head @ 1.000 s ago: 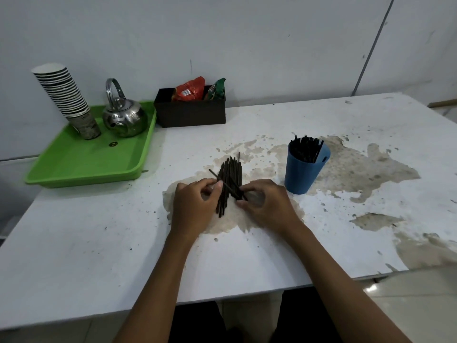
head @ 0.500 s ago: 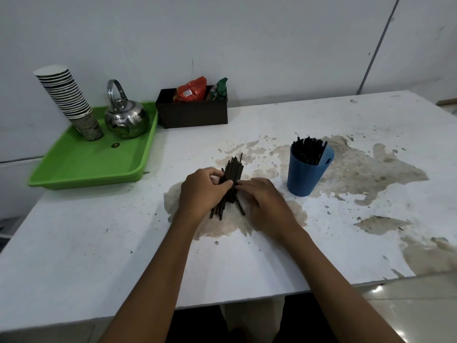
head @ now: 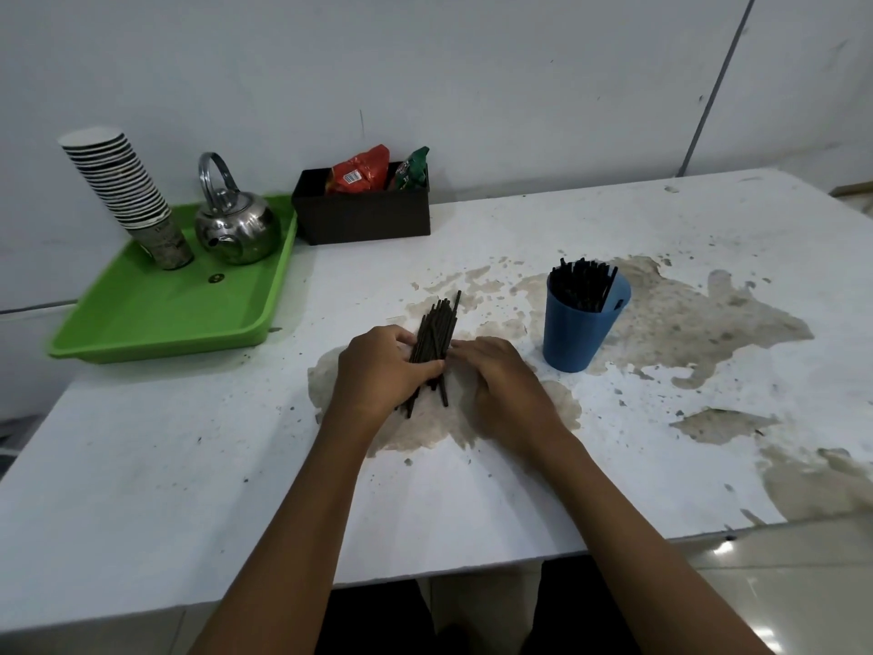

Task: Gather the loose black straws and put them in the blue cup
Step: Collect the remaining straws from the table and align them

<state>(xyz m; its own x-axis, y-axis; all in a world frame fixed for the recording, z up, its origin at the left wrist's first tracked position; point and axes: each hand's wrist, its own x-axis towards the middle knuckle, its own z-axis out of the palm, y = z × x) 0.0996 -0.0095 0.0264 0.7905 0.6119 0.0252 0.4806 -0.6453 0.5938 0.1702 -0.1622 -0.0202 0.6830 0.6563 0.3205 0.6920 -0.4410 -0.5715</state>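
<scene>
1. Both of my hands close on the bundle of loose black straws (head: 437, 333): my left hand (head: 382, 371) curls round its left side with the thumb pressed across the straws, and my right hand (head: 500, 375) cups the right side, though I cannot tell how its fingertips lie beneath the bundle.
2. I see the desk (head: 472, 503), white and worn, with large brown patches where the surface has peeled, mostly in the middle and to the right.
3. On the far left sits a green tray (head: 160, 314), which carries a leaning stack of paper cups (head: 123, 191) and a steel kettle (head: 236, 224) beside them.
4. At the far edge, just right of the tray, a black box (head: 368, 215) holds a red packet (head: 359, 170) and a green packet (head: 413, 167).
5. To the right of my hands, near but apart from them, stands the blue cup (head: 578, 333), upright, with a batch of black straws already inside it.
6. The loose bundle lies on the desk between my hands, pointing away from me, its far ends fanned slightly and its near ends poking out below my left thumb.
</scene>
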